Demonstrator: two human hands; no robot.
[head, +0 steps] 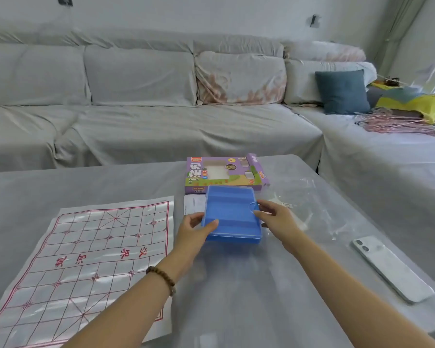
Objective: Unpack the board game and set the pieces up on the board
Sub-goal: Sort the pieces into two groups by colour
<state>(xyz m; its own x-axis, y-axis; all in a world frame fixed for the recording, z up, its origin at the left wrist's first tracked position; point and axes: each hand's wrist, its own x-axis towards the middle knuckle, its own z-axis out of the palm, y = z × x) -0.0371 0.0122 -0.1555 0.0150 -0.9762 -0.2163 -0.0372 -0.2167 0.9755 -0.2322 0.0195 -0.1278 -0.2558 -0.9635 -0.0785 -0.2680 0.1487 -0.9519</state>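
A blue plastic case [232, 214] with its lid closed is held between both hands just above the table. My left hand [194, 229] grips its left edge, thumb on top. My right hand [274, 217] holds the right edge by the small clasp tab, fingers curled round it. The paper xiangqi board [91, 259], white with red lines and characters, lies flat at the left with no pieces on it. Beyond the case sits the purple game box [226, 173]. No pieces can be seen through the lid.
A white phone [392, 267] lies face down at the right. Clear plastic wrapping [309, 209] and a paper slip [194, 204] lie around the case. A grey covered sofa [161, 101] runs behind the table, with a blue cushion [342, 91] and hangers at the right.
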